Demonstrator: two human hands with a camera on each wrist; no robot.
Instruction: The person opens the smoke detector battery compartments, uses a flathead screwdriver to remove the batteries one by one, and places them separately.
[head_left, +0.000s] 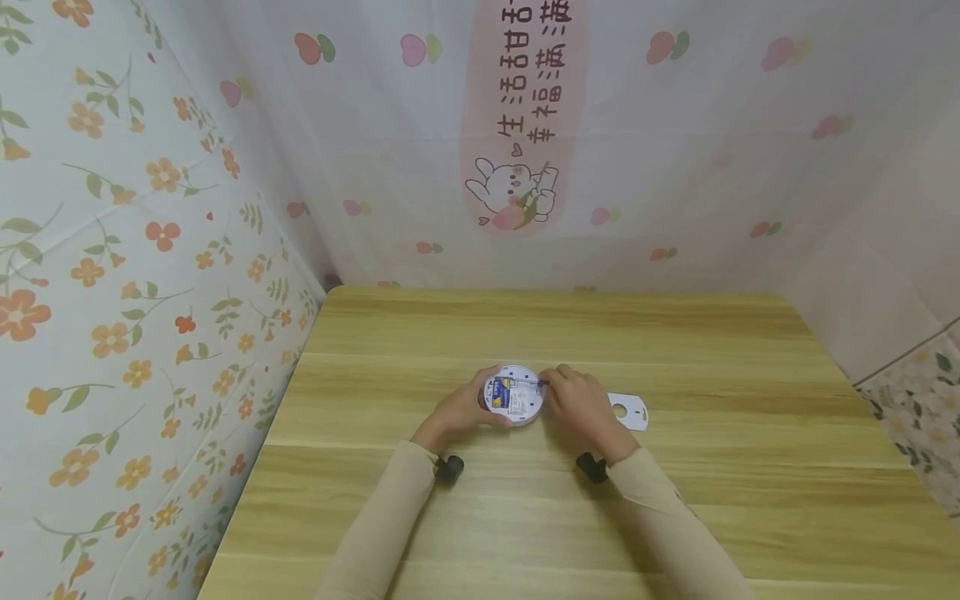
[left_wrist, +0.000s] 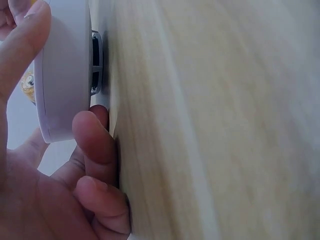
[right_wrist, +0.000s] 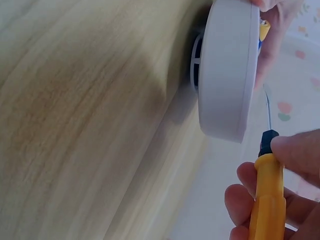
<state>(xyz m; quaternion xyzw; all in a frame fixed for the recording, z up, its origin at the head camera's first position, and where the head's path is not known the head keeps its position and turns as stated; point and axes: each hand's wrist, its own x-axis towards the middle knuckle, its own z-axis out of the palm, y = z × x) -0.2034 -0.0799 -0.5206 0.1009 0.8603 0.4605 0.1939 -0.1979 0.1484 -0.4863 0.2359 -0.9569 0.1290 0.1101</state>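
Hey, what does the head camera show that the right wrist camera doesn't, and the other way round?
Only the head view shows both hands together: the left hand gripping the round white device, its label facing up, and a flat white cover plate lying on the table to the right. Only the right wrist view shows the screwdriver with its yellow handle, and the device's side wall with a vented base. Both show the right hand at the device on the wooden table.

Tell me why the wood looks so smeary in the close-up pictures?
In the left wrist view the table is streaky and soft, too close to be sharp, and the white round device is sharper. In the right wrist view the wood blurs too, with a dark shadow under the device. The head view bends the walls outward.
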